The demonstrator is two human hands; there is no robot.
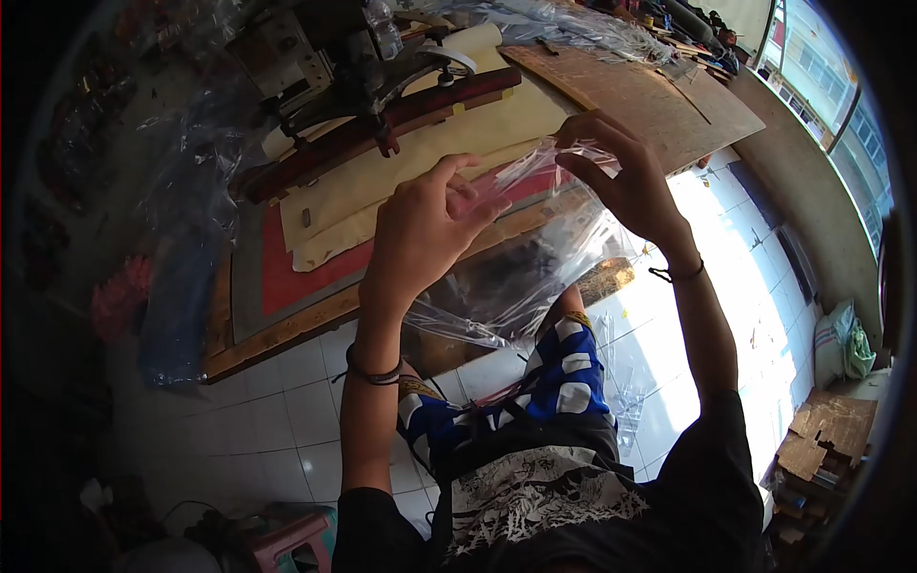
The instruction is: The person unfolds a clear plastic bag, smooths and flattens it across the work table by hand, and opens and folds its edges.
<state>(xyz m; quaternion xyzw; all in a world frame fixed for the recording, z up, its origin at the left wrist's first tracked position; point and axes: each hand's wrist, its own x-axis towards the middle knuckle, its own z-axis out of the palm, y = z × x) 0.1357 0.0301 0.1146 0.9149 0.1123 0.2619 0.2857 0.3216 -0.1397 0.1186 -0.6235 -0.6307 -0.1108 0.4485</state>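
Observation:
A thin, crinkled piece of clear plastic film (pixel 549 253) hangs in front of me, stretched between my hands above the near edge of the work table. My left hand (pixel 420 229) is at its left side, fingers curled and thumb pointing right against the film. Higher and to the right, my right hand (pixel 626 181) has its thumb and fingers bent around the film's upper corner. Whether the film is a bag or a single sheet, I cannot tell. Under it, a cream sheet (pixel 363 224) lies on a red mat (pixel 277 277) on the table.
A dark machine with a long red bar (pixel 382 134) stands over the table's far side. A brown board (pixel 640 95) extends at the back right. More plastic (pixel 181 277) hangs off the left end. White floor tiles (pixel 258 420), a stool (pixel 291 544) and cardboard pieces (pixel 826 430) lie around me.

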